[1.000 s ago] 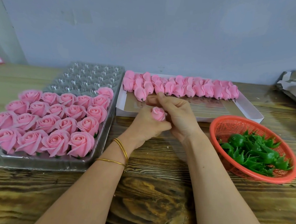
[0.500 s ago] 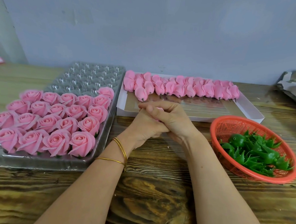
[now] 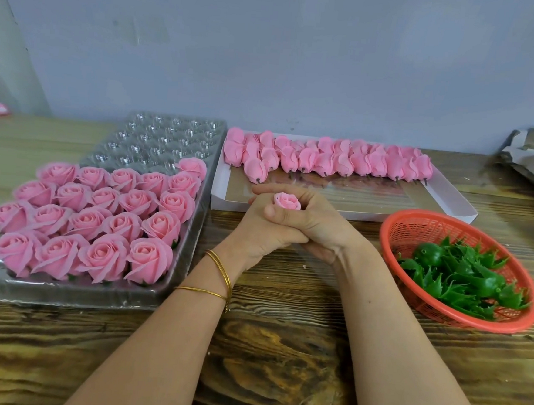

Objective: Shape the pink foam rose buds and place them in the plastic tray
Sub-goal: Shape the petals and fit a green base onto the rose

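A: What changed?
B: The rose bud [image 3: 287, 201], hidden before, now peeks above left grip [image 3: 258, 233] and right grip [image 3: 321, 226], both curled round it.
A: Containers?
B: The plastic tray [image 3: 95, 294] holds shaped roses [image 3: 100, 216]; box [image 3: 385, 214], closed buds [image 3: 325, 159]; basket [image 3: 395, 225], green calyxes [image 3: 462, 276].

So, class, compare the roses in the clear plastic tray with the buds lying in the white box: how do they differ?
The tray roses are opened out, petals spread; the box buds are closed, petals wrapped tight. The tray roses stand face up in the plastic tray; the box buds lie on their sides in the white box. The tray roses look wider than the box buds. Both are the same pink.
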`<action>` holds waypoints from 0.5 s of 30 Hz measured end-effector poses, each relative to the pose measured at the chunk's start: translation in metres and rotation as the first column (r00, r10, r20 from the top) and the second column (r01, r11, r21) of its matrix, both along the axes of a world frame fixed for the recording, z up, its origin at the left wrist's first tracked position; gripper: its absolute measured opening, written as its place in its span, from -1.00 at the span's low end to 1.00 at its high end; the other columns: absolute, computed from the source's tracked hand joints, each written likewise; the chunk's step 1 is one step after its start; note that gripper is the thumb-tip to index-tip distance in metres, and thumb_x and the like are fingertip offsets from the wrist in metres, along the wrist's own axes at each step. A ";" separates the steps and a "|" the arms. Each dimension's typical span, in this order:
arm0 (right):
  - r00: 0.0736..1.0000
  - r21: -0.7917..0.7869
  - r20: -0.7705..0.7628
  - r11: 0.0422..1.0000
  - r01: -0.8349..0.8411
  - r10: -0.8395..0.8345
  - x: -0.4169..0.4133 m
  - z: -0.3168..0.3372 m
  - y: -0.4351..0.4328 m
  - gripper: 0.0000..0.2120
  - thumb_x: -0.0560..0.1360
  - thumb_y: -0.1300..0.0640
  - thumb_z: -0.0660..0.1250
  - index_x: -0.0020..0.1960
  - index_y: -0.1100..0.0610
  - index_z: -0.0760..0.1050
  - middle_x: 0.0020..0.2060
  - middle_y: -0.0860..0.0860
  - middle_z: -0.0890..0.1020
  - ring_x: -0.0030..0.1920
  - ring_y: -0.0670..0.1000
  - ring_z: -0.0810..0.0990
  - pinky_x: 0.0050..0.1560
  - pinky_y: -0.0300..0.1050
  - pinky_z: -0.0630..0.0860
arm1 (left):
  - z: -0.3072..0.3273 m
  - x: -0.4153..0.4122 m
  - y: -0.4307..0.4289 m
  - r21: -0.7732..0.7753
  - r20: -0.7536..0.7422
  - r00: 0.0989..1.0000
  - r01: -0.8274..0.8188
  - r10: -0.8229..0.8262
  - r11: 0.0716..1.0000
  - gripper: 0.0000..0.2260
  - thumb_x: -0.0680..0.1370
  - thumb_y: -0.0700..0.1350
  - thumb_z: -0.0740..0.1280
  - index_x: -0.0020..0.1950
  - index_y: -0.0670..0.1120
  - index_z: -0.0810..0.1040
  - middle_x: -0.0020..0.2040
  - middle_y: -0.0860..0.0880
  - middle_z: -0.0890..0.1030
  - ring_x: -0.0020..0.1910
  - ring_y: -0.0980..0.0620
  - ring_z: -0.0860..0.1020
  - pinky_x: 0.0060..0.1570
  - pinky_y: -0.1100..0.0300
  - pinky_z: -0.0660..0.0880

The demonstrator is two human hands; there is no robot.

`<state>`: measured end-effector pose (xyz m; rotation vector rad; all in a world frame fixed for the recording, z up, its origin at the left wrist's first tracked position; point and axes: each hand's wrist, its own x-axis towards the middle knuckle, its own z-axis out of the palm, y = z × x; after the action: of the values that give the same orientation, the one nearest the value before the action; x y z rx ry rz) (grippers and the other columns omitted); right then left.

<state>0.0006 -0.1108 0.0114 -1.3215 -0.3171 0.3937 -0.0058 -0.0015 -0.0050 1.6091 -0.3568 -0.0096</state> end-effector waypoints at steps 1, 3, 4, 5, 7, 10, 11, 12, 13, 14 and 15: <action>1.000 0.013 -0.021 1.000 -0.010 0.011 0.001 -0.001 -0.001 -0.25 -0.04 -0.05 0.68 0.10 0.15 0.61 -0.04 0.07 0.68 0.01 -0.02 0.66 -0.08 -0.16 0.62 | 0.001 -0.001 -0.001 -0.003 0.000 1.000 -0.004 0.004 1.000 -0.71 0.20 -0.41 0.41 -0.43 0.00 0.58 -0.50 0.14 0.52 -0.41 0.22 0.54 -0.44 0.36 0.44; 0.997 0.034 -0.071 0.999 -0.027 0.030 0.002 -0.002 -0.004 -0.28 -0.12 -0.04 0.71 0.01 0.13 0.66 -0.10 0.05 0.70 -0.04 -0.03 0.68 -0.11 -0.18 0.62 | 0.002 -0.003 -0.003 -0.002 0.007 1.000 -0.020 0.020 1.000 -0.72 0.16 -0.34 0.39 -0.44 0.08 0.59 -0.50 0.14 0.52 -0.42 0.22 0.54 -0.44 0.32 0.46; 0.995 0.037 -0.087 0.999 -0.038 0.041 0.003 -0.002 -0.006 -0.35 -0.10 0.00 0.71 -0.04 0.11 0.68 -0.12 0.05 0.70 -0.06 -0.03 0.68 -0.11 -0.18 0.63 | 0.003 -0.003 -0.003 0.003 0.013 1.000 -0.026 0.026 1.000 -0.72 0.16 -0.33 0.38 -0.42 0.09 0.60 -0.48 0.13 0.54 -0.41 0.21 0.55 -0.43 0.29 0.49; 0.994 0.034 -0.097 0.998 -0.047 0.050 0.003 -0.001 -0.009 -0.40 -0.05 0.05 0.70 -0.04 0.12 0.67 -0.12 0.06 0.70 -0.07 -0.03 0.68 -0.11 -0.18 0.63 | 0.003 -0.003 -0.003 0.015 0.022 0.999 -0.028 0.028 0.999 -0.72 0.17 -0.32 0.37 -0.39 0.08 0.61 -0.47 0.12 0.55 -0.40 0.20 0.56 -0.43 0.27 0.50; 0.995 0.030 -0.093 0.999 -0.028 0.031 0.002 0.002 -0.013 -0.43 0.11 0.20 0.64 0.10 0.16 0.61 -0.08 0.08 0.69 -0.04 0.00 0.67 -0.10 -0.15 0.63 | 0.003 0.000 -0.002 0.031 0.036 0.998 -0.049 0.048 0.998 -0.77 0.19 -0.32 0.37 -0.31 0.00 0.65 -0.42 0.10 0.58 -0.38 0.18 0.56 -0.43 0.28 0.48; 0.990 0.102 -0.056 0.986 0.132 -0.127 0.002 0.007 -0.012 -0.51 0.31 0.11 0.48 0.21 0.23 0.55 -0.01 0.14 0.67 0.02 0.08 0.63 -0.02 -0.06 0.62 | 0.001 0.004 0.000 0.002 0.021 0.988 -0.154 0.154 0.988 -0.78 0.23 -0.34 0.41 -0.31 -0.02 0.64 -0.42 0.10 0.58 -0.41 0.17 0.51 -0.40 0.31 0.41; 0.980 0.125 -0.043 0.972 0.200 -0.196 0.002 0.009 -0.009 -0.53 0.31 0.05 0.45 0.16 0.23 0.57 0.01 0.14 0.67 0.06 0.09 0.63 0.07 -0.03 0.60 | -0.001 0.006 0.000 0.018 0.034 0.983 -0.182 0.181 0.983 -0.71 0.25 -0.37 0.42 -0.36 0.04 0.63 -0.44 0.12 0.59 -0.42 0.20 0.51 -0.38 0.32 0.41; 0.965 0.131 -0.018 0.956 0.262 -0.262 0.003 0.009 -0.005 -0.58 0.32 0.02 0.43 0.10 0.23 0.60 0.00 0.14 0.68 0.08 0.08 0.64 0.14 -0.01 0.57 | -0.003 0.007 0.001 0.042 0.044 0.979 -0.203 0.201 0.978 -0.66 0.26 -0.39 0.42 -0.39 0.10 0.62 -0.44 0.13 0.59 -0.41 0.20 0.53 -0.36 0.30 0.43; 0.949 0.120 0.015 0.943 0.311 -0.315 0.002 0.010 0.000 -0.65 0.36 0.00 0.41 0.03 0.22 0.62 -0.02 0.13 0.69 0.07 0.06 0.65 0.17 -0.01 0.56 | -0.004 0.007 0.001 0.065 0.051 0.976 -0.217 0.213 0.974 -0.65 0.26 -0.38 0.43 -0.40 0.12 0.61 -0.43 0.12 0.61 -0.39 0.18 0.55 -0.33 0.24 0.47; 0.932 0.091 0.058 0.932 0.351 -0.357 0.002 0.009 0.004 -0.71 0.43 0.01 0.39 -0.01 0.22 0.63 -0.06 0.11 0.70 0.04 0.03 0.66 0.16 -0.06 0.57 | -0.004 0.008 0.001 0.090 0.063 0.973 -0.227 0.222 0.970 -0.67 0.26 -0.35 0.45 -0.38 0.12 0.62 -0.40 0.11 0.63 -0.35 0.15 0.58 -0.28 0.20 0.51; 0.915 0.058 0.101 0.921 0.386 -0.390 0.001 0.009 0.010 -0.75 0.50 0.04 0.36 -0.03 0.23 0.64 -0.12 0.07 0.71 -0.02 -0.02 0.67 0.12 -0.13 0.59 | -0.005 0.008 0.000 0.116 0.082 0.969 -0.241 0.233 0.963 -0.69 0.26 -0.33 0.47 -0.37 0.11 0.61 -0.38 0.12 0.64 -0.31 0.15 0.60 -0.24 0.20 0.54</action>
<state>0.0011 -0.1013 0.0203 -1.3361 -0.1454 -0.0214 0.0021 -0.0015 -0.0097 1.7712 -0.2165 0.2101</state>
